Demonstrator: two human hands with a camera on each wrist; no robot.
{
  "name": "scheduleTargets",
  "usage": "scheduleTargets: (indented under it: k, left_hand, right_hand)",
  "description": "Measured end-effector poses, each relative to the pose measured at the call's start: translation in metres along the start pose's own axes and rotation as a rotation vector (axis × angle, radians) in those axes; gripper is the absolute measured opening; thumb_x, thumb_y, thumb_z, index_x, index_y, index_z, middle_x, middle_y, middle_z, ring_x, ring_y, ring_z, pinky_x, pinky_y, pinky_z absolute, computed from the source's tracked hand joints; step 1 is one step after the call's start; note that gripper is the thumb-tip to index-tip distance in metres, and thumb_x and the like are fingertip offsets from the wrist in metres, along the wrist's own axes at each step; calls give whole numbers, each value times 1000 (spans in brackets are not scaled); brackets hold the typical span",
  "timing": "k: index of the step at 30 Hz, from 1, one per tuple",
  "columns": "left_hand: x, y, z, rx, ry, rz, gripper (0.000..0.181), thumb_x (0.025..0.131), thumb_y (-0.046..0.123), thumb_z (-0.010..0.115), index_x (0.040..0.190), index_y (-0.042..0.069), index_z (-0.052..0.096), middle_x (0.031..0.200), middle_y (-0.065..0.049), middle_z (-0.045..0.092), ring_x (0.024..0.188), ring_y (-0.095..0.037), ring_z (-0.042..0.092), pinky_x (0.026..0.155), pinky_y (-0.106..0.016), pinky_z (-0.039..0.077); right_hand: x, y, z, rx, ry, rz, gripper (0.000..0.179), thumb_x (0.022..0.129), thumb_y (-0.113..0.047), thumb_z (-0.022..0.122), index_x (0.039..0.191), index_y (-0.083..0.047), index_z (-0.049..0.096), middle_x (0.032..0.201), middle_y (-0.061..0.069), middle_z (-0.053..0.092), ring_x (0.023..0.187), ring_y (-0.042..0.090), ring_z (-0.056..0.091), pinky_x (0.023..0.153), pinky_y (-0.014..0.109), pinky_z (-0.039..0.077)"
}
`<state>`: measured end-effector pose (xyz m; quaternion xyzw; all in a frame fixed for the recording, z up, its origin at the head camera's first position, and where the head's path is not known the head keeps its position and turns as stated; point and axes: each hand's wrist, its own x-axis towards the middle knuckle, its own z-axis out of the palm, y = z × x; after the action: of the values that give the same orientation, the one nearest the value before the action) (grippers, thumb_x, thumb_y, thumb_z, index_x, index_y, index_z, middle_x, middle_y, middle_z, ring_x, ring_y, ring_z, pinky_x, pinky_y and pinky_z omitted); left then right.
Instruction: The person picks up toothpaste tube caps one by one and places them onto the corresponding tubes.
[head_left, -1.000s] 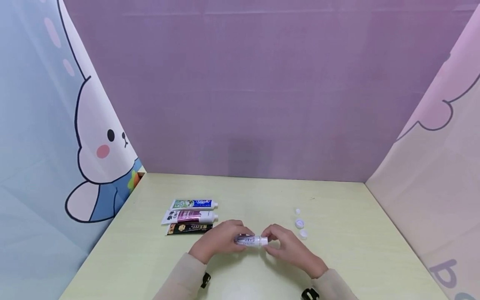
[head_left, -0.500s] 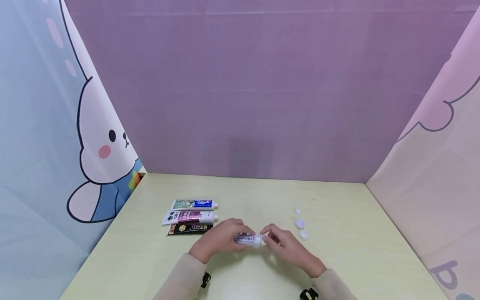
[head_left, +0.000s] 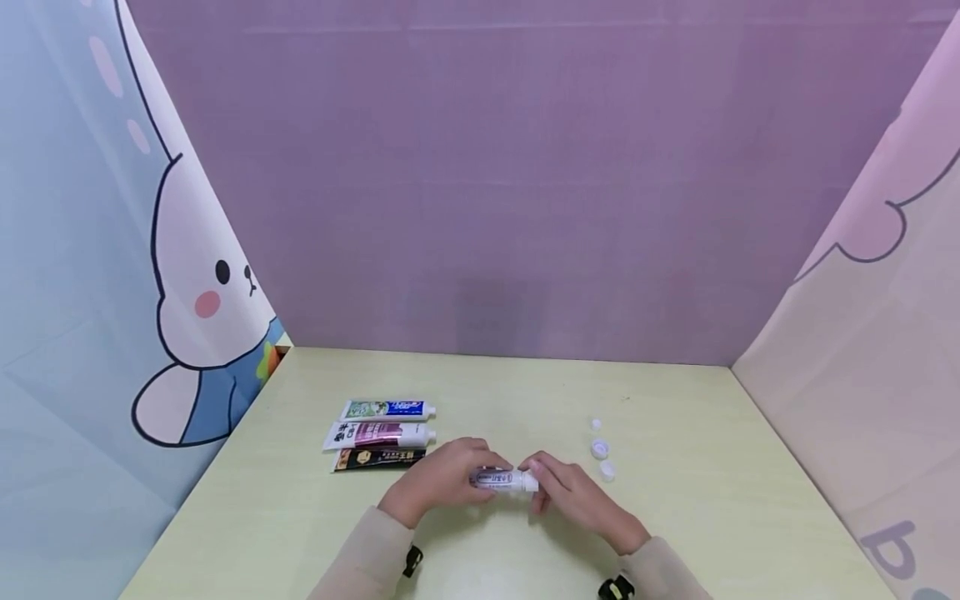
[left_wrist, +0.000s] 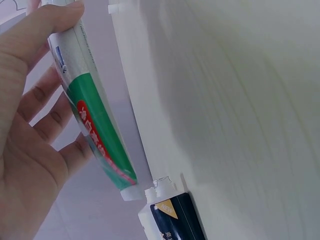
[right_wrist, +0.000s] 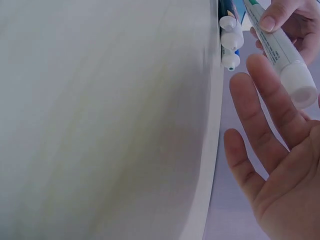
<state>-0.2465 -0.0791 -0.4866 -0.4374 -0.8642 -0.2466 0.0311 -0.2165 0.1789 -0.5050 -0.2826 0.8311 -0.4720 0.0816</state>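
Note:
My left hand [head_left: 444, 477] grips a white toothpaste tube [head_left: 497, 480] around its body, thumb on one side and fingers on the other. In the left wrist view the tube's green and red label [left_wrist: 97, 125] shows, its flat crimped end lowest. At the other end of the tube is a white cap [right_wrist: 299, 84]. My right hand [head_left: 583, 502] has its thumb and a finger at that cap, pinching it, with the thumb mostly out of the right wrist view. Several other fingers [right_wrist: 267, 135] of that hand stretch out straight beside the tube.
Left on the table lie three more toothpaste tubes, one blue and green [head_left: 386, 408], one white and purple [head_left: 378, 434], one black [head_left: 378, 459], with bare nozzles showing. To the right, three white caps [head_left: 599, 448] sit in a row. A purple backdrop [head_left: 495, 183] rises behind.
The right hand has turned at the cap: its thumb has moved up and away to the far side, other fingers show lower on the near side. The left hand stays still with the tube.

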Motion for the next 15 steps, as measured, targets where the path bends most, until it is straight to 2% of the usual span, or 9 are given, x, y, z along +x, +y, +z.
scheduleTargets:
  k: [5, 8, 12, 15]
  left_hand:
    - [-1, -1, -1, 2, -14, -19, 35, 83, 21, 81, 118, 22, 74, 98, 13, 65, 83, 1, 55, 78, -15, 47]
    - [-2, -1, -2, -1, -19, -37, 35, 83, 21, 81, 118, 22, 74, 98, 13, 65, 83, 1, 54, 78, -15, 47]
    - [-3, -1, -4, -6, -19, -51, 35, 83, 20, 81, 118, 22, 75, 97, 13, 65, 83, 1, 55, 78, -16, 48]
    - [-3, -1, -5, -10, -20, -51, 35, 83, 20, 81, 118, 22, 75, 97, 12, 65, 83, 1, 55, 78, -16, 48]
  right_hand:
    - [-3, -2, -1, -43, -39, 26, 30, 111, -33, 34, 123, -18, 58, 79, -1, 71, 71, 17, 67, 67, 28, 51]
    - [-4, -1, -2, -70, -43, 22, 28, 108, -34, 45, 128, -17, 55, 86, 0, 71, 73, 16, 67, 66, 27, 50]
    - [-4, -1, -2, -82, -27, -2, 44, 100, -35, 63, 135, -12, 50, 104, 0, 67, 84, 15, 64, 73, 29, 52]
    - [-4, -1, -2, -78, -7, -34, 51, 94, -31, 72, 134, -10, 50, 116, -2, 62, 93, 15, 63, 81, 34, 53]
